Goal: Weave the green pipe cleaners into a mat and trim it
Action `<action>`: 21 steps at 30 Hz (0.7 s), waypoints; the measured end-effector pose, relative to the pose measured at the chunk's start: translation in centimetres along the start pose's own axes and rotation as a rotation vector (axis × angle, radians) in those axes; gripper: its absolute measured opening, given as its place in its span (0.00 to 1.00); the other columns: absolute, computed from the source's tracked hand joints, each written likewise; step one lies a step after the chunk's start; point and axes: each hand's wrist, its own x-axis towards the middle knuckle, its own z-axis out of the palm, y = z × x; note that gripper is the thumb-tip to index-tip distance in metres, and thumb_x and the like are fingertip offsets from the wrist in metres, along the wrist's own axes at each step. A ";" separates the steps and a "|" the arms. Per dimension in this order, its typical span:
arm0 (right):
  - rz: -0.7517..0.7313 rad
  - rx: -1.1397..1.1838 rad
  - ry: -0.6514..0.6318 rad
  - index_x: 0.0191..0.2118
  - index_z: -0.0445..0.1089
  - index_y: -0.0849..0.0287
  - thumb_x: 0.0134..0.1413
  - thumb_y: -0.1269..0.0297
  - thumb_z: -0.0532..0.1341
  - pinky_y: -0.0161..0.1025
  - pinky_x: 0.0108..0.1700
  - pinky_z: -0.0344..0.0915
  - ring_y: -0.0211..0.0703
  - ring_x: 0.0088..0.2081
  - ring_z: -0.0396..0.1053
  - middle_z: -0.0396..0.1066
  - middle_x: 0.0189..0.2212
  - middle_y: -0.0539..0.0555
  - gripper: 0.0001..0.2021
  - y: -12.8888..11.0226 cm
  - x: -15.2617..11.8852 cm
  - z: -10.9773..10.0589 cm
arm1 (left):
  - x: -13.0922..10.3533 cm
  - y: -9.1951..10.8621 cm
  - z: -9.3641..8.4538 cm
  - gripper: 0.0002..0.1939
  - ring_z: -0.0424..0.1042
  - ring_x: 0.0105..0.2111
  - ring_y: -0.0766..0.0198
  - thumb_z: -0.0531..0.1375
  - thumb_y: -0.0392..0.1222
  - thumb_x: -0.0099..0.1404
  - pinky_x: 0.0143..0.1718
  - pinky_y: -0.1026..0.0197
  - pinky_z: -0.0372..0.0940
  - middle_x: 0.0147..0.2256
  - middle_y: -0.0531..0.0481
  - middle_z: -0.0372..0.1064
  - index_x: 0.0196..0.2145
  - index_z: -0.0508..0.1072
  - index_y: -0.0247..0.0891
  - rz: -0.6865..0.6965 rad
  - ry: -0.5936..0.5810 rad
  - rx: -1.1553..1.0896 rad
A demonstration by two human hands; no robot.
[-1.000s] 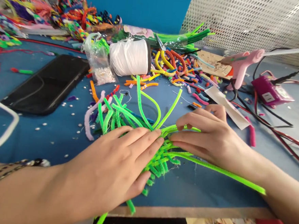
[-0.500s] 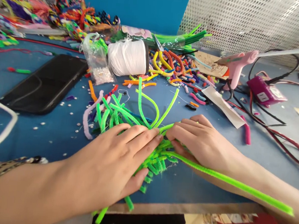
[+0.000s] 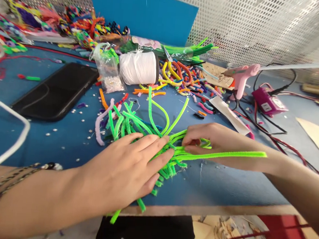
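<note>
A woven piece of green pipe cleaners [image 3: 169, 169] lies near the table's front edge, with loose ends sticking out all around. My left hand [image 3: 134, 161] rests flat across it, fingers stretched out and pressing it down. On its right side, my right hand [image 3: 211, 139] is closed in a pinch on light green pipe cleaners [image 3: 178, 135], and their tips show by its palm. One long light green pipe cleaner [image 3: 236, 154] runs out to the right past the right wrist. Darker green strands [image 3: 129, 121] fan out beyond my left fingers.
A black phone [image 3: 57, 90] lies left, near a bag of beads [image 3: 113, 83] and a white spool of cord [image 3: 138, 67]. Pipe cleaner scraps [image 3: 176, 77] are heaped behind. A pink glue gun [image 3: 242, 80] and a purple box [image 3: 270, 101] with cables stand right.
My right hand has shifted and turned, now pinching the strands with its fingers curled in. The long pipe cleaner has swung upward, away from me. The camera view has shifted slightly.
</note>
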 end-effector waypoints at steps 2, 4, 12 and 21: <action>-0.037 -0.036 -0.040 0.27 0.68 0.60 0.54 0.67 0.55 0.30 0.27 0.57 0.31 0.25 0.63 0.69 0.26 0.48 0.08 0.3 0.3 -0.3 | 0.0 0.0 0.1 0.20 0.65 0.50 0.55 0.50 0.40 0.64 0.46 0.54 0.62 0.54 0.43 0.63 0.54 0.64 0.39 0.013 -0.017 -0.005; -0.067 -0.111 -0.008 0.27 0.68 0.59 0.52 0.68 0.56 0.30 0.27 0.56 0.31 0.25 0.63 0.69 0.24 0.47 0.06 0.5 0.6 -0.4 | -0.1 0.0 0.2 0.21 0.64 0.51 0.55 0.50 0.40 0.64 0.47 0.53 0.61 0.54 0.43 0.62 0.55 0.63 0.39 0.024 -0.031 -0.008; -0.019 -0.153 -0.164 0.26 0.69 0.60 0.49 0.73 0.53 0.29 0.24 0.55 0.30 0.23 0.62 0.68 0.21 0.45 0.08 -0.2 2.3 -2.1 | 0.0 0.0 0.5 0.21 0.62 0.53 0.55 0.50 0.43 0.65 0.50 0.53 0.59 0.56 0.44 0.60 0.55 0.62 0.39 0.017 -0.084 -0.019; -0.197 -0.770 0.063 0.28 0.66 0.60 0.49 0.76 0.56 0.35 0.25 0.50 0.35 0.22 0.60 0.64 0.22 0.49 0.05 -4.2 -0.3 -0.1 | 0.1 0.0 0.6 0.19 0.62 0.51 0.55 0.50 0.43 0.65 0.48 0.53 0.58 0.54 0.45 0.62 0.53 0.64 0.40 0.004 -0.054 0.005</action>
